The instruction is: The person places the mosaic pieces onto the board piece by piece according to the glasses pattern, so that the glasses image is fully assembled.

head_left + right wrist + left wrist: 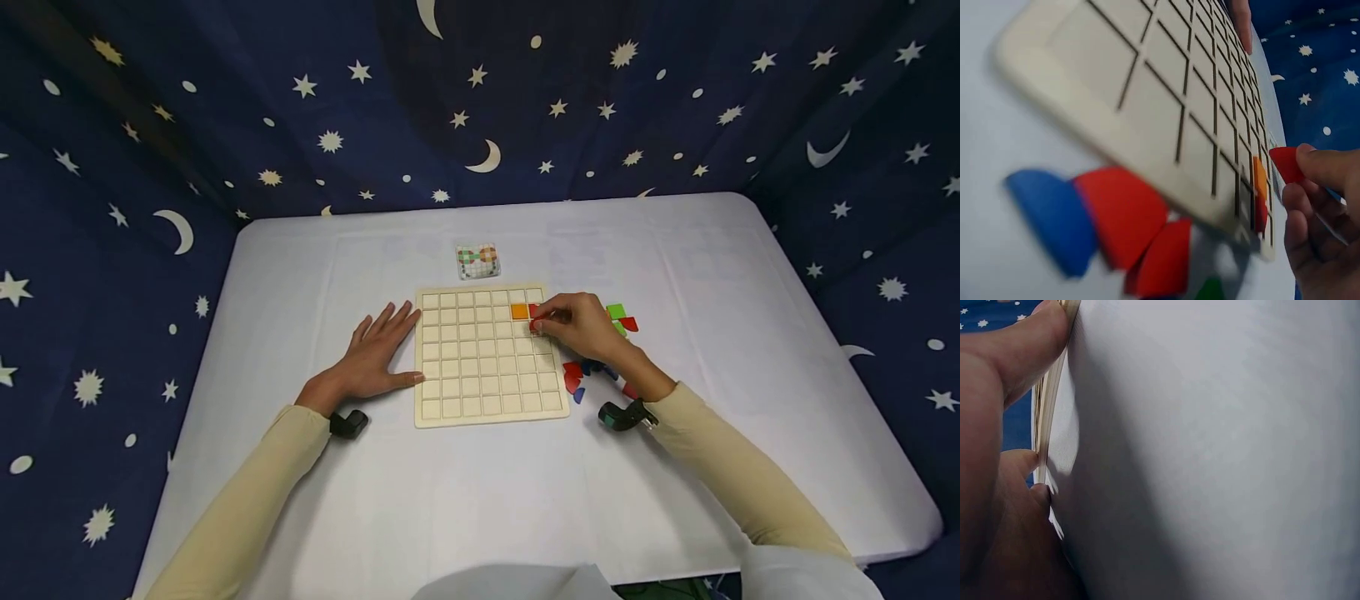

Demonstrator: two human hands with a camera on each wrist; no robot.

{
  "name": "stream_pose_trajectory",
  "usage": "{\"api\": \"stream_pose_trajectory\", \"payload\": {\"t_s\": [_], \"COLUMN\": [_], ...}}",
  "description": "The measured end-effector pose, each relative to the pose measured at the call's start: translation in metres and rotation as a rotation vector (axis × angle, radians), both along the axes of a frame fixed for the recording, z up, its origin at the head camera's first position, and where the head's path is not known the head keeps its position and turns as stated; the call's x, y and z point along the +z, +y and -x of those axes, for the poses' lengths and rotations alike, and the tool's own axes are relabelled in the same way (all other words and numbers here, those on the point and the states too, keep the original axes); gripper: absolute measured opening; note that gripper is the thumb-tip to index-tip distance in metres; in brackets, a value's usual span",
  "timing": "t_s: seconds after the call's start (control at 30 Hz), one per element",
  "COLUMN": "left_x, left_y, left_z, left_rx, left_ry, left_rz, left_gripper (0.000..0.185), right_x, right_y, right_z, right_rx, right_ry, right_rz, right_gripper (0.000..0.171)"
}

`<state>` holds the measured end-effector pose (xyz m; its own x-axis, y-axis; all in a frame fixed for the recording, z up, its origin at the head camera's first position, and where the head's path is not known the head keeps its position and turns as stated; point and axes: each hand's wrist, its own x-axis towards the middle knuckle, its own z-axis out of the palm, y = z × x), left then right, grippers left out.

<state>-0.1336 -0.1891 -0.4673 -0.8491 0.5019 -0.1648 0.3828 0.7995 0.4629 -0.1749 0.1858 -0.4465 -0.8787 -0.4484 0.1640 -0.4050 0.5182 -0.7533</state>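
Observation:
A pale wooden grid board point(480, 358) with square recesses lies on the white table. My left hand point(375, 358) rests flat with fingers spread, fingertips and thumb at the board's left edge. Between thumb and fingertips my right hand point(588, 325) pinches a small red piece point(1285, 164) with a curved side, held over the board's right side. An orange square tile point(519, 311) sits in a cell near the upper right, with a red tile point(1261, 214) in the neighbouring cell. In the left wrist view, the left thumb point(1038, 337) touches the board's side.
Loose red pieces point(572, 377) and blue pieces point(1054, 219) lie right of the board. Farther up are green pieces point(616, 311) and another red piece point(629, 323), partly behind the right hand. A small patterned card point(477, 260) lies beyond the board. Star-printed cloth surrounds the table.

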Motion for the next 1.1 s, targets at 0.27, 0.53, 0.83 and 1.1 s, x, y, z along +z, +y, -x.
{"api": "stream_pose_trajectory", "payload": {"t_s": [0.27,0.53,0.83,1.1], "left_x": [-0.004,-0.004,-0.002,-0.002], "left_y": [0.000,-0.002,-0.002,-0.002], "left_z": [0.001,-0.001,-0.002,-0.003], "left_rx": [-0.001,-0.007,0.001,0.000], "left_ry": [0.005,0.007,0.020,0.010], "left_rz": [0.010,0.005,0.012,0.005], "left_gripper": [0.102,0.102,0.101,0.101], "right_x": [0.000,-0.015,-0.013,-0.016], "right_y": [-0.033,-0.051,-0.050,-0.036], "right_z": [0.016,0.026,0.032,0.031], "right_rx": [0.004,-0.025,0.087,0.093], "right_ry": [0.003,0.069,0.187,0.233], "right_rz": [0.014,-0.106,-0.245,-0.175], "right_gripper": [0.007,0.009,0.009,0.011]}}
